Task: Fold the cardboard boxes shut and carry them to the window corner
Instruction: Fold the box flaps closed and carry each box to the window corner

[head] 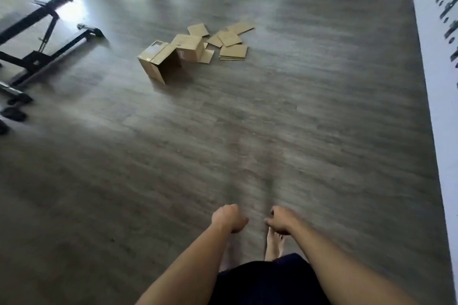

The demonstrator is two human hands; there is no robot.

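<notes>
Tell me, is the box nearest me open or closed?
Open. The nearest box lies tipped on its side, its dark inside showing through the open end.

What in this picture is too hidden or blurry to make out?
Head view only:
- Open box: inside is in shadow, contents unknown.
- Flat cardboard stack: too small to count.
- Black frame: cut off by the left edge.
- Wall pattern: motion-blurred.
- Both hands' fingers: curled under, blurred.

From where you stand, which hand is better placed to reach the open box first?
Left, narrowly. The open box lies ahead and left of centre, on the left hand's side. The right hand is level with it; both are empty and far away, so walk closer first.
</notes>
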